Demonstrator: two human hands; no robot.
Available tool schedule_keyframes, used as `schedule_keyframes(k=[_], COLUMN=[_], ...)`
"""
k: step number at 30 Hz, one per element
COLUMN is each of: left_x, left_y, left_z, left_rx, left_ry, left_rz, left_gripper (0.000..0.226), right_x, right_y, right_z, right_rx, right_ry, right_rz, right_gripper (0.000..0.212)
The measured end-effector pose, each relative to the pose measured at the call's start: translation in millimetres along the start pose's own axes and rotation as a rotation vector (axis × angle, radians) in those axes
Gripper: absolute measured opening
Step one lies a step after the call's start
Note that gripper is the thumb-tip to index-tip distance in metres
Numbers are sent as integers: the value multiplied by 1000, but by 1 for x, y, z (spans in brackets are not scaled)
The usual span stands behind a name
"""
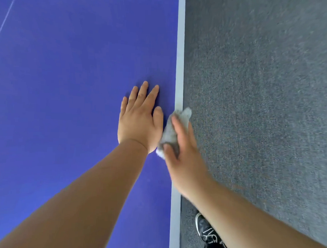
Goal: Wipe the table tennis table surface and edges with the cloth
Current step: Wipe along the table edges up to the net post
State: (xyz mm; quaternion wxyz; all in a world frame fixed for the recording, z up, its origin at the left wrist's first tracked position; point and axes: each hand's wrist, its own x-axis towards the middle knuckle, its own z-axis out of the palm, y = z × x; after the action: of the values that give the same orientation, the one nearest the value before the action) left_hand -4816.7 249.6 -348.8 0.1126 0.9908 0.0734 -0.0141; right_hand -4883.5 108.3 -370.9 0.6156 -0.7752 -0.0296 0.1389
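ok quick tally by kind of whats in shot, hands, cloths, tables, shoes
hands: 2, left hand and right hand
cloth: 1
table: 1
shoe: 1
total: 5

Right hand (183,154) grips cloth (172,131), table edge (180,68)

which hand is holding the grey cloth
The right hand, gripping the crumpled grey cloth over the pale edge stripe of the blue table tennis table. The left hand lies flat on it, holding nothing.
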Motion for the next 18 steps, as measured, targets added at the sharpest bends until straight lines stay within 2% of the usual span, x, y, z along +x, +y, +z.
schedule_keyframes(k=[2, 5, 8, 10, 18], left_x=[1, 2, 3, 3, 2], left_y=[0, -1, -2, -3, -2], left_z=[1, 2, 1, 0, 3], left_rx=[-1, -16, -10, 1, -14], left_ry=[8, 6, -3, -1, 17], left_rz=[-2, -5, 3, 11, -4], left_gripper=[67, 67, 68, 68, 68], right_x=[-3, 55, 118, 127, -7], right_y=[0, -5, -22, -24, 6], right_z=[-2, -11, -22, -20, 8], right_rx=[16, 16, -7, 12, 55], right_ry=[-30, -56, -16, 6, 42], right_rz=[32, 48, 69, 45, 16], right_gripper=[70, 67, 63, 63, 67])
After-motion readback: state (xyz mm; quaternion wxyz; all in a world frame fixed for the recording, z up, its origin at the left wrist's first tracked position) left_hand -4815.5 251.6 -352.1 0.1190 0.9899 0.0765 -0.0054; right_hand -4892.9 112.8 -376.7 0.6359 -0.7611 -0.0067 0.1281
